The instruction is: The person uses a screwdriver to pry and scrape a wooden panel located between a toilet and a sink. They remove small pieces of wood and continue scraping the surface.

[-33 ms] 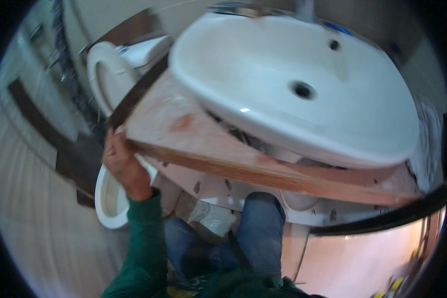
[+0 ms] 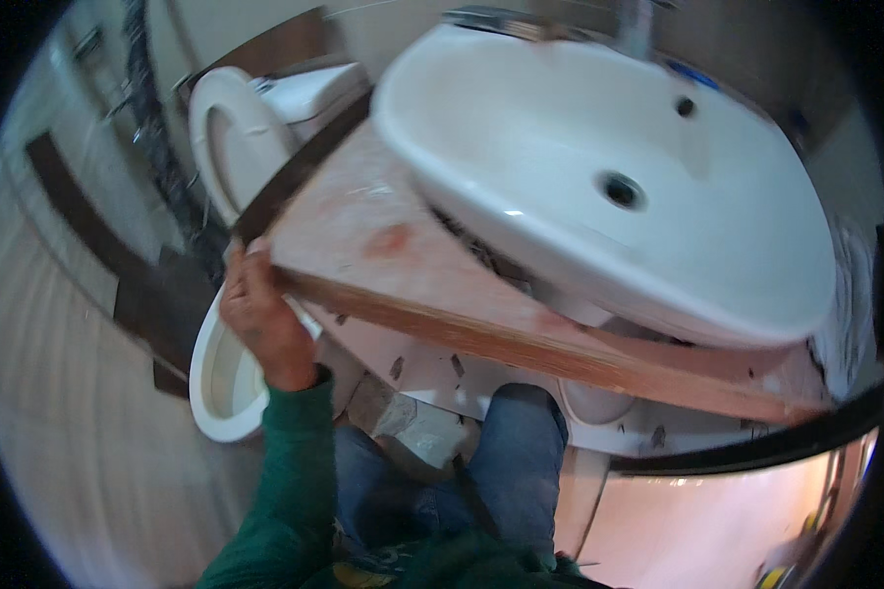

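My left hand is at the near left corner of a worn pinkish countertop with a bare wooden front edge. Its fingers are closed around the near end of a dark edging strip, which runs along the countertop's left side. The thumb lies by the corner. A white washbasin rests on the countertop, tilted, and a gap shows beneath its near rim. My right hand is out of view.
Left of the countertop stands a white toilet with its lid raised. A dark curved strip lies further left. Past the basin's right end hangs a whitish cloth. A black curved edge crosses the lower right.
The whole view has shifted, so the basin and countertop sit slightly further right and lower. My left hand stays at the same corner, its fingers still on the strip.
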Available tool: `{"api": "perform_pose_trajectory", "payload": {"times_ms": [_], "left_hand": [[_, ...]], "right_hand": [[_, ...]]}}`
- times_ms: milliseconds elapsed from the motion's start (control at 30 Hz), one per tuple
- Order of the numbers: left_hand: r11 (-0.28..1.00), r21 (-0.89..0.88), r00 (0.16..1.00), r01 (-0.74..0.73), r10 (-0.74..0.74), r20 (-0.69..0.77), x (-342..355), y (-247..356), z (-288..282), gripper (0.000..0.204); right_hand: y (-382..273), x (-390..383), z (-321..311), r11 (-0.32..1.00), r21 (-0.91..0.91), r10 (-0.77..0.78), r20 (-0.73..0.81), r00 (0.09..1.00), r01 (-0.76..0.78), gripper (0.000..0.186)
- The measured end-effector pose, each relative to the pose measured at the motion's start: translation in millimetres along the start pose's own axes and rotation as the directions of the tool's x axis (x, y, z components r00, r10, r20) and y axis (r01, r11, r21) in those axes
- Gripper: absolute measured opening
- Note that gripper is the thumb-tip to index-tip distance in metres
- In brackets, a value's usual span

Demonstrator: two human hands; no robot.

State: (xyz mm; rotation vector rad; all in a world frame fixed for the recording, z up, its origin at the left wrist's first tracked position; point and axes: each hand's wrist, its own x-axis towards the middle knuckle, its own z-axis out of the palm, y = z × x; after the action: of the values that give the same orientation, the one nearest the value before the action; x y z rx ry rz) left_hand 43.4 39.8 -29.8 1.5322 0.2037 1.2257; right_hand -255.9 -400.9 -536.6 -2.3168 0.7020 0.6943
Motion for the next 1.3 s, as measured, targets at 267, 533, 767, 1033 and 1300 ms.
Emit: {"api": "perform_pose_trajectory", "payload": {"times_ms": [267,533,767,1033,1300], "left_hand": [[0.986,0.071,0.987,0.150,-0.154,0.052,11.5,25.3,-1.6,0.041],[0.937,0.032,0.907,0.349,-0.346,0.242,20.0,49.1,-17.7,0.037],[0.901,0.252,0.917,0.353,-0.387,0.100,13.3,88.9,-58.3,0.023],[0.418,0.443,0.480,0.793,-0.877,-0.033,-55.7,161.0,-172.8,0.016],[0.552,0.377,0.267,0.744,-0.762,0.590,-2.4,234.3,-121.9,0.042]], "right_hand": [[-49.0,-83.8,-96.5,0.961,-0.272,-0.002,0.156,0.988,0.045,0.028],[-73.1,-195.6,-256.4,0.638,-0.629,-0.244,0.382,0.892,0.444,0.024],[-168.4,-235.8,-321.8,0.960,-0.247,-0.100,0.131,0.986,0.130,0.027],[-360.6,-362.2,-386.9,0.557,-0.539,-0.645,0.199,0.738,0.632,0.018],[-522.3,-430.5,-398.8,0.725,0.334,-0.655,0.065,0.753,0.602,0.020]]}}
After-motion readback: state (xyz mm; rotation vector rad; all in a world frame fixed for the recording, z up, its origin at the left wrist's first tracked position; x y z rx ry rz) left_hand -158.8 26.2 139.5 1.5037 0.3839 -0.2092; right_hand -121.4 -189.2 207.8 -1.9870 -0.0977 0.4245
